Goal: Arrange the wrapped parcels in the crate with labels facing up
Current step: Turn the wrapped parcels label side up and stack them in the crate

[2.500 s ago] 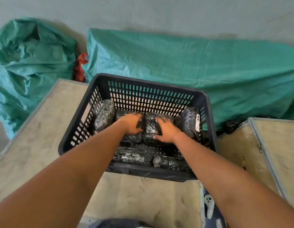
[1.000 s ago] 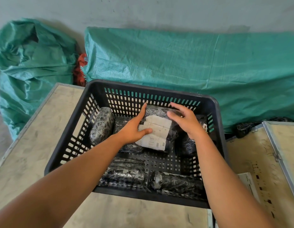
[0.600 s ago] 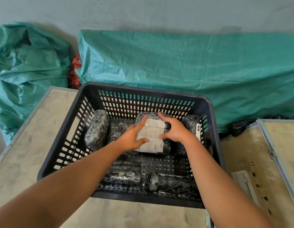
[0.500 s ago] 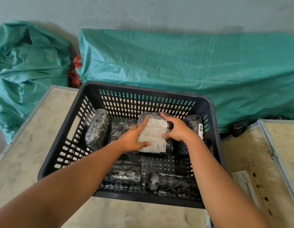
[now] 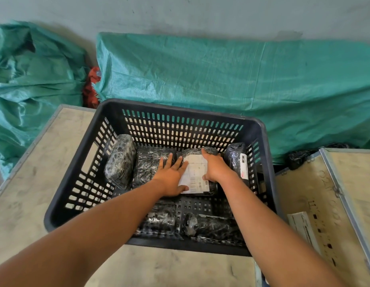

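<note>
A dark slotted plastic crate (image 5: 180, 110) holds several black wrapped parcels. In the back row one parcel (image 5: 197, 177) lies flat with its white label facing up. My right hand (image 5: 217, 167) curls over its right edge and far end. My left hand (image 5: 171, 177) lies flat with fingers spread, its thumb on the label and its fingers over the neighbouring black parcel (image 5: 149, 165). A parcel (image 5: 119, 160) stands on edge at the left wall. Another (image 5: 238, 160) stands at the right wall with its label sideways. Two more parcels (image 5: 159, 219) (image 5: 211, 225) lie in front.
The crate stands on a pale wooden case top (image 5: 41, 183). A second wooden case (image 5: 329, 199) with a white paper strip (image 5: 302, 226) is at the right. A green tarpaulin (image 5: 221, 79) and a green sack (image 5: 30, 79) lie behind, against the wall.
Both hands lifted a parcel, turned its white label upward and lowered it flat into the back row. My left hand has since flattened out over it and the neighbouring parcel.
</note>
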A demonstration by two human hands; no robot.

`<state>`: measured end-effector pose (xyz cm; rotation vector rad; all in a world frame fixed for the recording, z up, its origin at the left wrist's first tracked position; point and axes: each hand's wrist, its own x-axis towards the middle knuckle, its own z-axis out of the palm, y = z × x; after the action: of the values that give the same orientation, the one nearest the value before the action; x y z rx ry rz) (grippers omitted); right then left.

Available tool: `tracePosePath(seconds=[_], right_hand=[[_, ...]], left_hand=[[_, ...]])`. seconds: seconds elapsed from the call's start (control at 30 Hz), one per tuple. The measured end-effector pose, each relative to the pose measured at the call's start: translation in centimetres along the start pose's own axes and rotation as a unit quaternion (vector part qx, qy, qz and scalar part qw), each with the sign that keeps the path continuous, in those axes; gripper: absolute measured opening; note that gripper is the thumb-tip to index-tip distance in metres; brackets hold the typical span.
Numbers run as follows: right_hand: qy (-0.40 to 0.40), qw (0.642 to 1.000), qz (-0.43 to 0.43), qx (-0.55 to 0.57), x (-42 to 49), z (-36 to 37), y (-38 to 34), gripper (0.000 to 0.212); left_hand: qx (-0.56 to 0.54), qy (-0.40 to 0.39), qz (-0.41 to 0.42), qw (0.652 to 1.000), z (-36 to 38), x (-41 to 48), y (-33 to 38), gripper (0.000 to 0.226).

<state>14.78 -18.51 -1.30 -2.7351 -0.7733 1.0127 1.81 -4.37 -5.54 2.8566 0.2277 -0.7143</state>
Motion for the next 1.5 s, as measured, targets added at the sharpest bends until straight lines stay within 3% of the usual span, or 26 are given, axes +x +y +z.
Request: tracePosePath(seconds=[0.13, 0.23, 0.47, 0.6, 0.77, 0.9, 0.97, 1.03, 1.1, 1.2, 1.4, 1.5], right_hand=[[0.053, 0.998, 0.015, 0.005, -0.1, 0.9, -0.4, 0.102], [0.045, 0.997, 0.031, -0.046, -0.2, 1.4, -1.0, 0.092], [-0.024, 0.994, 0.061, -0.09, 0.1, 1.7, -0.8, 0.105], [0.032, 0.988, 0.04, -0.149, 0.3, 2.4, -0.7, 0.082], [0.039, 0.998, 0.015, -0.041, -1.1, 1.0, -1.3, 0.087], [0.166, 0.971, -0.064, 0.158, -4.6, -4.0, -1.2, 0.072], [0.266, 0.945, -0.085, 0.172, -7.1, -6.5, 0.0, 0.06], [0.317, 0.939, -0.066, 0.12, -9.2, -7.1, 1.6, 0.06], [0.284, 0.957, -0.018, 0.052, -10.6, -5.8, 2.8, 0.072], [0.21, 0.973, 0.009, 0.098, -11.1, -3.0, 3.0, 0.089], [0.238, 0.971, 0.012, -0.033, -10.3, -2.3, 3.1, 0.084], [0.183, 0.982, -0.012, 0.044, -10.3, -1.4, 2.2, 0.085]], left_hand=[[-0.005, 0.007, -0.018, 1.0, 0.0, -0.3, -0.4, 0.108], [-0.01, 0.004, -0.023, 1.0, -0.1, -0.4, -0.2, 0.105], [0.0, -0.007, -0.011, 1.0, 0.2, -0.4, -0.2, 0.11], [-0.001, -0.005, -0.013, 1.0, 0.4, -0.2, -0.3, 0.106], [-0.024, -0.01, -0.016, 1.0, 0.5, -0.2, -0.8, 0.105], [-0.032, -0.013, -0.015, 0.999, 0.6, -0.3, -1.0, 0.106], [-0.033, -0.011, -0.014, 0.999, 0.6, -0.3, -1.0, 0.106], [-0.036, -0.009, -0.013, 0.999, 0.6, -0.3, -1.0, 0.106], [-0.034, -0.009, -0.012, 0.999, 0.6, -0.4, -1.0, 0.106], [-0.025, -0.014, -0.012, 1.0, 0.5, -0.5, -0.8, 0.105], [-0.015, -0.027, -0.006, 1.0, -0.2, -0.9, -0.6, 0.103], [-0.037, -0.016, 0.032, 0.999, -1.5, -1.5, -0.1, 0.103]])
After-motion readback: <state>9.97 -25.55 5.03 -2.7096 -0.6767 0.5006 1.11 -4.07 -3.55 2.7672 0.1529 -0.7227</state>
